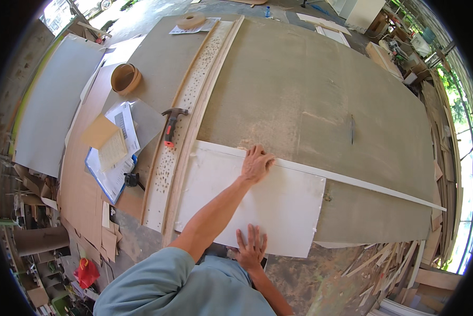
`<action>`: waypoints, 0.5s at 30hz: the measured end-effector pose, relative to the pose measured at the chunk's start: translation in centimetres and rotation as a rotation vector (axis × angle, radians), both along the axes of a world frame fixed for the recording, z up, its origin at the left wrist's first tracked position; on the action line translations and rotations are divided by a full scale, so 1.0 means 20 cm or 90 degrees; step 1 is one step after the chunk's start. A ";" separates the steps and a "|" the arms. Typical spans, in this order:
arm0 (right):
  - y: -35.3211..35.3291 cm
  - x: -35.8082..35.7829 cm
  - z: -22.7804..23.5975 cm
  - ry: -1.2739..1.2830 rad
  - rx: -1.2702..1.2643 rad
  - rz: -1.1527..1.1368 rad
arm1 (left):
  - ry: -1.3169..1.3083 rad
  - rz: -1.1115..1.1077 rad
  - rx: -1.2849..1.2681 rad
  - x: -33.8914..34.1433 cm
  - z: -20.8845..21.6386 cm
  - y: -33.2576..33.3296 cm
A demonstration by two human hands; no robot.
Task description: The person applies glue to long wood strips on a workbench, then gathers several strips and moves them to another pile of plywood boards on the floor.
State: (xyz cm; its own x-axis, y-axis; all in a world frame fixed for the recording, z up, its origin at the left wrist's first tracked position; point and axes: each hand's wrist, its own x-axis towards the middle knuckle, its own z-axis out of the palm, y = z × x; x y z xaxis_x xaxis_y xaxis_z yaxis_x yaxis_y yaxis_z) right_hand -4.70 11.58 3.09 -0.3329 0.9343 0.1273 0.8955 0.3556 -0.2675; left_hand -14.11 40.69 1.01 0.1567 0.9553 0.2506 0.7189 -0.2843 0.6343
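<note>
A white rectangular board (294, 210) lies on the worktable in front of me. A long, thin white strip (352, 184) runs along its far edge and reaches well past it to the right. My left hand (256, 165) is over that strip, its fingers bent around it near the board's far edge. Flat on the board's near edge rests my right hand (250, 246), fingers spread, holding nothing. Left of the board, a long wooden rail with a speckled white channel (194, 79) crosses the table. A claw hammer (172, 126) with a black and red handle lies on it.
Left of the rail are papers on a clipboard (105, 176), a black tape measure (134, 180) and a roll of brown edge banding (126, 79). A thin dark pen-like object (352, 129) lies on the tabletop (310, 79). Wood offcuts (378, 263) lie at the lower right.
</note>
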 end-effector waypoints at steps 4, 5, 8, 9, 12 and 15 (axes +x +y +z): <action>0.02 -0.02 -0.01 -0.005 0.009 0.004 | 0.015 -0.009 -0.023 -0.05 0.00 0.02; 0.03 -0.02 0.00 -0.008 -0.001 0.001 | 0.010 -0.014 -0.033 -0.05 0.00 0.03; 0.08 -0.03 0.03 -0.002 -0.021 -0.012 | -0.013 -0.019 -0.047 -0.05 0.00 0.06; 0.09 -0.03 0.03 0.010 -0.021 -0.018 | -0.020 -0.019 -0.047 -0.05 0.01 0.08; 0.14 -0.03 0.06 0.031 -0.037 -0.026 | -0.043 -0.003 -0.022 -0.08 -0.01 0.13; 0.20 -0.03 0.07 0.048 -0.054 -0.038 | -0.055 0.008 -0.040 -0.08 -0.01 0.20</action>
State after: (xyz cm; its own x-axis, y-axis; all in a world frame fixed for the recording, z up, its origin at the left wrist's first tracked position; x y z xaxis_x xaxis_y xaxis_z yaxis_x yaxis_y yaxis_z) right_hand -5.29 15.55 4.51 -0.2681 0.9609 0.0696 0.8906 0.2747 -0.3624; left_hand -15.72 44.63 0.75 0.1251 0.9712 0.2028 0.6639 -0.2338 0.7103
